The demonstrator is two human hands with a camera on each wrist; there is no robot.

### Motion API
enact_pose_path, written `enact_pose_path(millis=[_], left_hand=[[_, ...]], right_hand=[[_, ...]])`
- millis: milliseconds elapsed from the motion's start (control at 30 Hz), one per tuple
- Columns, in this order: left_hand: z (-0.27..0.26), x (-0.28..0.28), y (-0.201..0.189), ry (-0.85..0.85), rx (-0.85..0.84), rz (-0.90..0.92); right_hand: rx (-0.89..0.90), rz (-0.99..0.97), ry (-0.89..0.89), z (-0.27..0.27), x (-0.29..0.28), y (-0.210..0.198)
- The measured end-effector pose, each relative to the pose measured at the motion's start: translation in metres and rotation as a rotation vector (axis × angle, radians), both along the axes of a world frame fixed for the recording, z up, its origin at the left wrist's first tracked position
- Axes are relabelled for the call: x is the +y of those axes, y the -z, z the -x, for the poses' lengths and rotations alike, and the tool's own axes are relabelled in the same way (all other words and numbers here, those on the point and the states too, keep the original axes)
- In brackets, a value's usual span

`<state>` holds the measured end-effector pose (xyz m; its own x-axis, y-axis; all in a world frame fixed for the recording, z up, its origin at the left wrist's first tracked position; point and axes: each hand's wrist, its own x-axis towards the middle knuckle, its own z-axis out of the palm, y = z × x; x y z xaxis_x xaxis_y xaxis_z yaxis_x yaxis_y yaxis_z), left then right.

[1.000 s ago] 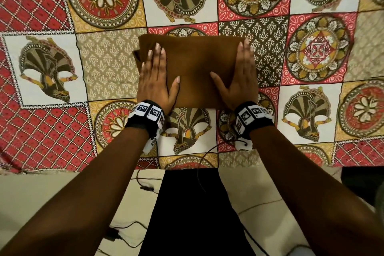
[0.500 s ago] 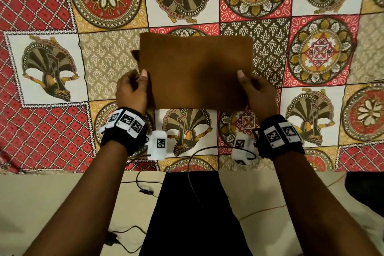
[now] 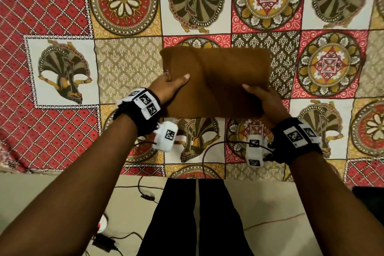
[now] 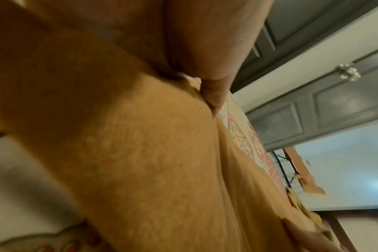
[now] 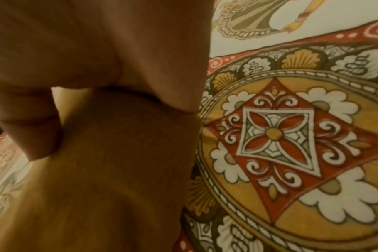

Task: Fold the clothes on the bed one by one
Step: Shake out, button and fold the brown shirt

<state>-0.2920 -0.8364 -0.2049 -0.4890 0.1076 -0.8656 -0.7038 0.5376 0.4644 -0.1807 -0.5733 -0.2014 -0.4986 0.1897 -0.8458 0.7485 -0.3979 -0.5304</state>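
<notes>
Brown folded cloth [image 3: 216, 81] is what we've got in both hands, a flat rectangle lifted over the patchwork bedsheet [image 3: 128, 68] on the bed, roughly mid-frame in the head view. Going from the left: our left hand [image 3: 169, 87] pinches the cloth's left edge, thumb lying on top, fingers tucked underneath. The left wrist view is pretty blurry, but we can see the cloth [image 4: 162, 162] filling most of it with a fingertip pressed into the fabric. Over on the right, our right hand [image 3: 268, 102] grips the near right corner the same way, thumb on top. In the right wrist view, fingers [image 5: 32, 133] curl against the cloth [image 5: 119, 170], with the bedsheet's medallion print [image 5: 274, 134] just beside it.
</notes>
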Motion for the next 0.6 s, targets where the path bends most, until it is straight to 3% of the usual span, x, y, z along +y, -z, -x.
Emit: enact_pose_path(millis=[167, 300, 467, 600], left_hand=[[-0.014, -0.005, -0.013, -0.192, -0.08, -0.09], [-0.021, -0.03, -0.058, -0.342, -0.032, -0.167], [-0.066, -0.094, -0.187, -0.597, 0.088, -0.235], [-0.127, -0.152, -0.319, -0.884, 0.324, -0.199]], right_hand=[[-0.053, 0.031, -0.036, 0.012, -0.004, -0.009], [-0.009, -0.021, -0.076, 0.031, -0.016, -0.051], [0.181, 0.043, -0.215, 0.052, -0.063, -0.164], [0.368, 0.059, -0.381, 0.053, -0.137, -0.279]])
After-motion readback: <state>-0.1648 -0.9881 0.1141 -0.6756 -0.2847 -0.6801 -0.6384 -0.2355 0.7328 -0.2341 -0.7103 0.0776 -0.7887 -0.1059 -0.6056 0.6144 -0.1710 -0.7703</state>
